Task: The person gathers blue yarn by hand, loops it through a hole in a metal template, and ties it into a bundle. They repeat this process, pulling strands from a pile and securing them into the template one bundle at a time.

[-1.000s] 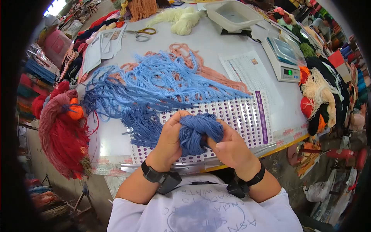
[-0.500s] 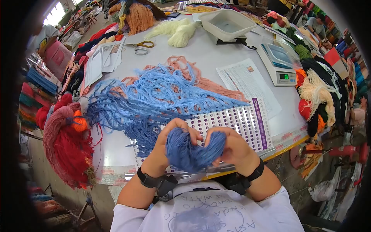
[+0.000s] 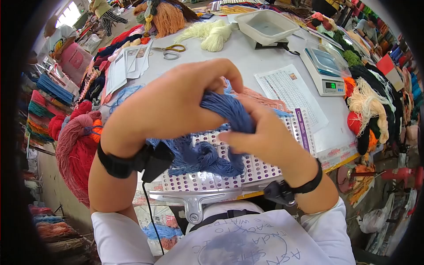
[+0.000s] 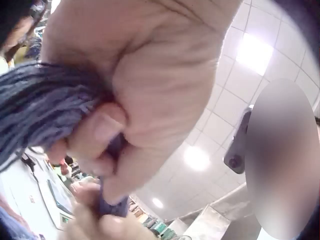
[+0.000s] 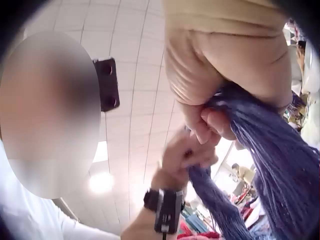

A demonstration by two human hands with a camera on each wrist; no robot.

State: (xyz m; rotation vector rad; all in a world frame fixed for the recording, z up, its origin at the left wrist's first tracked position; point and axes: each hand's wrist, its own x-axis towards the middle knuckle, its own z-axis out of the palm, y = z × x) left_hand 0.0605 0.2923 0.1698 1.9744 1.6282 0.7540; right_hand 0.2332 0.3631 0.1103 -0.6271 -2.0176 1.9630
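Blue yarn [image 3: 229, 110] hangs bunched over the perforated card [image 3: 304, 128], my left hand [image 3: 179, 95] curled round one part and my right hand [image 3: 270, 137] gripping another, apparently so its many loose strands don't splay apart.

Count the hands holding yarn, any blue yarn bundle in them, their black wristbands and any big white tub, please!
Hands: 2 (left hand, right hand)
Blue yarn bundle, held: 1
Black wristbands: 2
White tub: 1
Total: 6
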